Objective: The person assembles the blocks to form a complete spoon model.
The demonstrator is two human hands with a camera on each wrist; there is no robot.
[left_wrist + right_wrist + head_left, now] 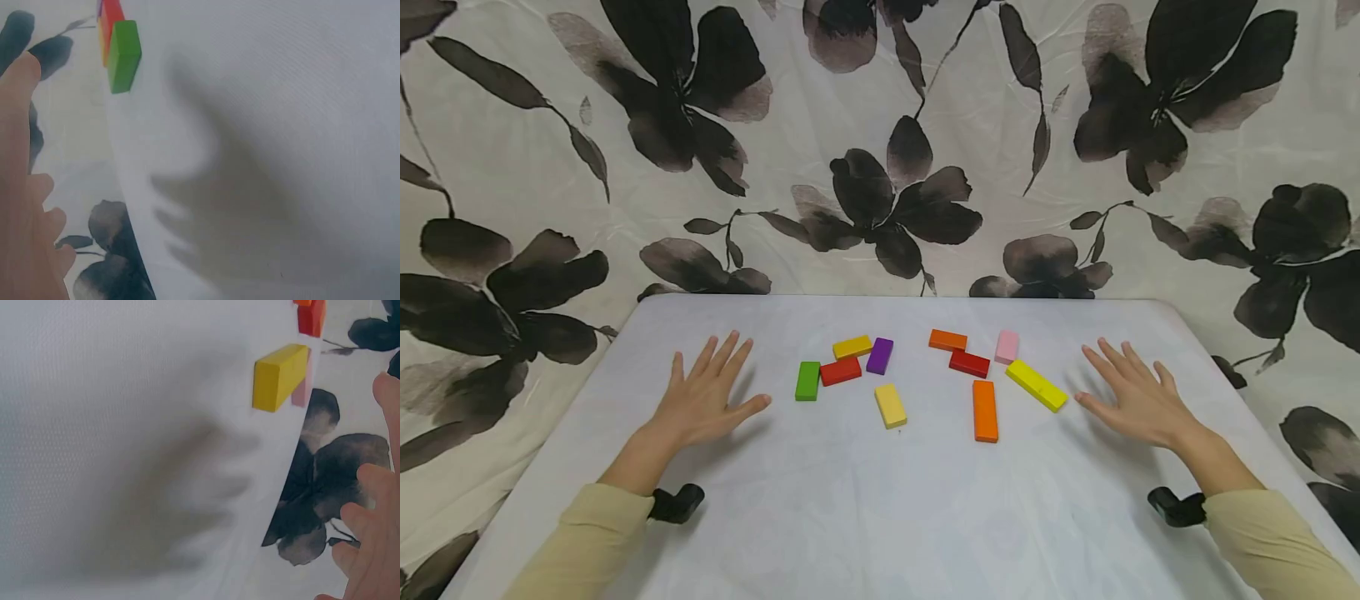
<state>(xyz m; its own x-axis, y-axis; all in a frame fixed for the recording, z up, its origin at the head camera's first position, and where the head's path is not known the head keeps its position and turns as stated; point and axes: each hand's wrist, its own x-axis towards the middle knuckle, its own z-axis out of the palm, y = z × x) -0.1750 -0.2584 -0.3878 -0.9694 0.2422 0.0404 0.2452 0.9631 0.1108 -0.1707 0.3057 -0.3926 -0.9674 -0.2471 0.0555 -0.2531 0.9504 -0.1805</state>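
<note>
My left hand [703, 400] hovers over the left of the table with its fingers spread, holding nothing. Closest to it is a green block [807, 381], followed by a red block [841, 372], a yellow-orange block [852, 347], a purple block [880, 356] and a pale yellow block [891, 406]. On the other side my right hand [1138, 400], likewise spread and holding nothing, is just right of a long yellow block [1036, 386]. Beyond that lie a pink block [1007, 347], a second red block [969, 363], a short orange block [947, 340] and a long orange block [985, 411].
The blocks lie flat on a white table [880, 517] with rounded far corners. Behind its far edge hangs a floral cloth [760, 167]. Black wrist straps with camera mounts [677, 503] sit at both sleeve cuffs. Shadows of both hands fall on the tabletop.
</note>
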